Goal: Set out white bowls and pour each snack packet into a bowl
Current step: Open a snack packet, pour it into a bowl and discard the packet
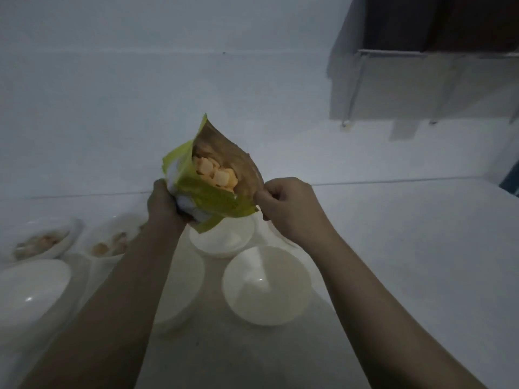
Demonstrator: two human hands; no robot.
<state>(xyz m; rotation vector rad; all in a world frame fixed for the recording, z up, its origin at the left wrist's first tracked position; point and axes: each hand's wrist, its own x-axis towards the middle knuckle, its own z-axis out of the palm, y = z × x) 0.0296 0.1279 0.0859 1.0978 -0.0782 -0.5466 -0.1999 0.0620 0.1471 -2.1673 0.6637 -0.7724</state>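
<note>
Overhead, an opened packet (209, 189) is gripped by the left hand (163, 203) and pinched by the right hand (286, 206); white bowls (266, 284) are crowded below, two holding snacks (108, 245).

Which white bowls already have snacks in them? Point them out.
The two bowls at far left, back row: one at the edge, one beside the left forearm. Both hold pale snack pieces; the other bowls, like the one in front, are empty.

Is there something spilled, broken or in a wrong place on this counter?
Nothing stands out. The open snack packet is held above the empty bowls by the left hand and right hand, its pieces inside. Two bowls at the left already hold snacks. No spill shows, though the light is dim.
</note>
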